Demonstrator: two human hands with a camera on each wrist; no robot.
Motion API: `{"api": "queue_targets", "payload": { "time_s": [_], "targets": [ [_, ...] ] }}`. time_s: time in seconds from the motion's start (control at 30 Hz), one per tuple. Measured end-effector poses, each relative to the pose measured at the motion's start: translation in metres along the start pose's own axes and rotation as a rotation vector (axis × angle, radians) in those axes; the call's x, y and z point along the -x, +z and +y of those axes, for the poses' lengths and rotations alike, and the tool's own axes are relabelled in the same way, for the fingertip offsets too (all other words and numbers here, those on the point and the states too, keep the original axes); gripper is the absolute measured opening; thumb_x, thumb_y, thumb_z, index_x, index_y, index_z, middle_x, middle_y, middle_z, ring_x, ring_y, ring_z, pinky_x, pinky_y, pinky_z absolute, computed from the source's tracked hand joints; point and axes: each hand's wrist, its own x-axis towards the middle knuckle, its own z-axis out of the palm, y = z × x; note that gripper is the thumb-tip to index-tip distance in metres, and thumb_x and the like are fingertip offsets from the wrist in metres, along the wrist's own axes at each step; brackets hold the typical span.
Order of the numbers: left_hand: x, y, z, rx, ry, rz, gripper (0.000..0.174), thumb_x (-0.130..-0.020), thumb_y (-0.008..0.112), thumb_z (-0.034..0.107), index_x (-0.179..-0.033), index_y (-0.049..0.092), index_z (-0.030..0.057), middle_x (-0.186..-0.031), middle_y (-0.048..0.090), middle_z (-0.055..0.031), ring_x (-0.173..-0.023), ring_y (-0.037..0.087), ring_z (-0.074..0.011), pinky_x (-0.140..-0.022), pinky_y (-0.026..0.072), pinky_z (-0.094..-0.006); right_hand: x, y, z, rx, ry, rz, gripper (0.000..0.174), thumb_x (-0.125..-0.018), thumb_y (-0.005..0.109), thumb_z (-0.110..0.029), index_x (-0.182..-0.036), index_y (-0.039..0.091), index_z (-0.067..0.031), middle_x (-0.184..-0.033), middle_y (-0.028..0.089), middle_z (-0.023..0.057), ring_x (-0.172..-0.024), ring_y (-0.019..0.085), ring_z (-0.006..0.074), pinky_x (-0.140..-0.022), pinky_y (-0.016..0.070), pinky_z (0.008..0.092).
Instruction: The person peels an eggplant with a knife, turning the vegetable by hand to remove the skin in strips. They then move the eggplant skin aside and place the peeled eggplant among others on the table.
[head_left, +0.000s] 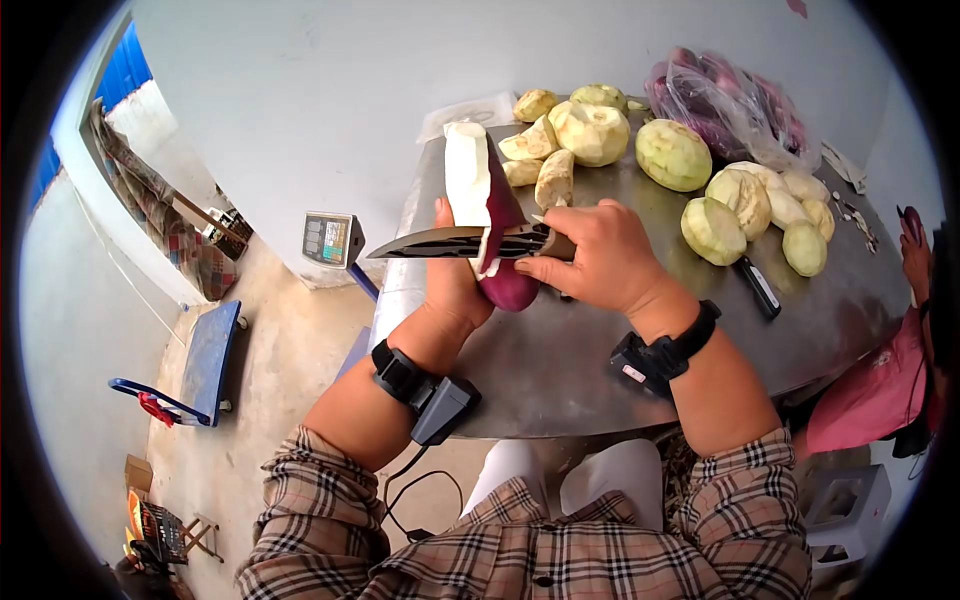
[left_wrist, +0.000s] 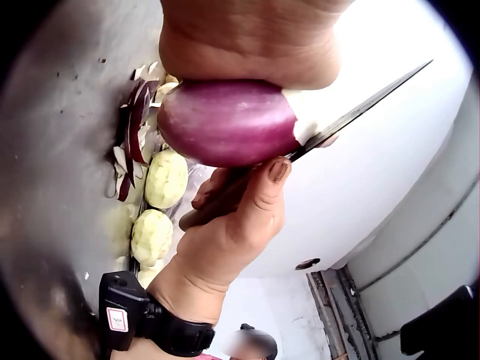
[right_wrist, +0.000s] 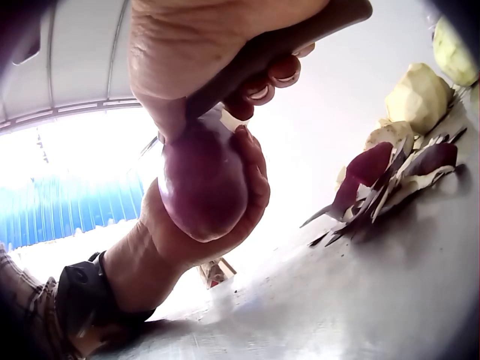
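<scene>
In the head view my left hand (head_left: 455, 288) grips a partly peeled eggplant (head_left: 512, 290) from below and the left, its long axis pointing away from me. One side is bared to white flesh; purple skin covers the rest and the rounded near end. My right hand (head_left: 612, 258) holds a knife (head_left: 430, 243) by its dark handle, thumb near the blade's base. The blade lies crosswise over the eggplant, its tip pointing left. In the left wrist view the blade meets the edge of the purple skin (left_wrist: 232, 124). From the right wrist, fingers curl round the knife handle (right_wrist: 277, 52).
Peeled eggplants (head_left: 673, 155) and cut pieces lie across the metal table (head_left: 560, 385). A plastic bag of purple eggplants (head_left: 735, 105) sits at the back. A black-handled tool (head_left: 760, 287) lies right. Peel strips (right_wrist: 375, 176) are heaped nearby. Another person's hand (head_left: 916, 262) shows far right.
</scene>
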Motion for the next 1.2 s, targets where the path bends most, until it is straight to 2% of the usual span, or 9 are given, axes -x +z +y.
{"api": "queue_targets", "payload": {
  "time_s": [0.1, 0.2, 0.4, 0.63, 1.03, 1.13, 1.2],
  "targets": [
    [0.002, 0.005, 0.001, 0.034, -0.03, 0.011, 0.061, -0.097, 0.024, 0.057, -0.123, 0.048, 0.0086, -0.113, 0.059, -0.0111, -0.102, 0.059, -0.0249, -0.09, 0.0486, -0.0398, 0.0, -0.001, 0.003, -0.03, 0.036, -0.013, 0.044, -0.07, 0.073, -0.048, -0.064, 0.055, -0.0081, -0.057, 0.058, 0.0096, -0.058, 0.059, 0.0325, -0.055, 0.0465, 0.0418],
    [0.0, -0.005, -0.001, 0.06, -0.034, -0.079, 0.059, -0.097, 0.025, 0.055, -0.124, 0.047, 0.0075, -0.115, 0.059, -0.0116, -0.104, 0.059, -0.0248, -0.091, 0.0481, -0.0395, 0.0, -0.005, 0.007, -0.065, 0.073, -0.019, 0.045, -0.07, 0.073, -0.048, -0.065, 0.056, -0.0073, -0.057, 0.058, 0.0107, -0.058, 0.058, 0.0332, -0.054, 0.0462, 0.0418],
    [0.0, -0.006, -0.001, 0.057, -0.012, -0.144, 0.057, -0.098, 0.027, 0.052, -0.126, 0.046, 0.0055, -0.117, 0.058, -0.0122, -0.105, 0.058, -0.0245, -0.092, 0.0475, -0.0391, 0.002, -0.008, 0.012, -0.095, 0.08, -0.014, 0.045, -0.07, 0.073, -0.049, -0.067, 0.058, -0.0063, -0.058, 0.058, 0.0116, -0.058, 0.058, 0.0335, -0.054, 0.0459, 0.0417],
    [-0.001, -0.01, -0.002, 0.017, -0.014, -0.13, 0.057, -0.098, 0.028, 0.053, -0.125, 0.047, 0.0055, -0.114, 0.06, -0.0116, -0.102, 0.059, -0.0236, -0.09, 0.0488, -0.0381, 0.004, -0.009, 0.015, -0.12, 0.071, -0.004, 0.045, -0.069, 0.074, -0.048, -0.068, 0.059, -0.0057, -0.059, 0.059, 0.0118, -0.058, 0.058, 0.0338, -0.054, 0.0458, 0.0419],
    [0.002, 0.002, -0.002, -0.04, 0.048, -0.047, 0.056, -0.097, 0.032, 0.053, -0.12, 0.051, 0.0058, -0.108, 0.061, -0.0102, -0.098, 0.06, -0.0218, -0.087, 0.0499, -0.0358, 0.001, -0.011, 0.005, -0.131, 0.036, -0.115, 0.042, -0.07, 0.073, -0.046, -0.067, 0.058, -0.007, -0.059, 0.059, 0.0104, -0.058, 0.059, 0.0333, -0.055, 0.0462, 0.0411],
    [0.002, -0.002, -0.005, -0.118, 0.094, 0.0, 0.057, -0.097, 0.033, 0.054, -0.119, 0.051, 0.0046, -0.107, 0.061, -0.01, -0.097, 0.06, -0.0213, -0.087, 0.0496, -0.0348, 0.003, -0.006, 0.01, -0.156, 0.075, -0.041, 0.043, -0.07, 0.073, -0.047, -0.066, 0.057, -0.0069, -0.059, 0.06, 0.0104, -0.058, 0.059, 0.0329, -0.055, 0.0463, 0.041],
    [0.003, -0.003, -0.006, -0.09, 0.069, 0.007, 0.058, -0.097, 0.033, 0.054, -0.119, 0.051, 0.0039, -0.107, 0.061, -0.01, -0.097, 0.06, -0.0212, -0.086, 0.0495, -0.0344, 0.003, -0.007, 0.011, -0.164, 0.039, -0.011, 0.041, -0.07, 0.076, -0.041, -0.07, 0.057, -0.0039, -0.059, 0.057, 0.0129, -0.056, 0.057, 0.0335, -0.052, 0.0441, 0.0385]
  ]
}}
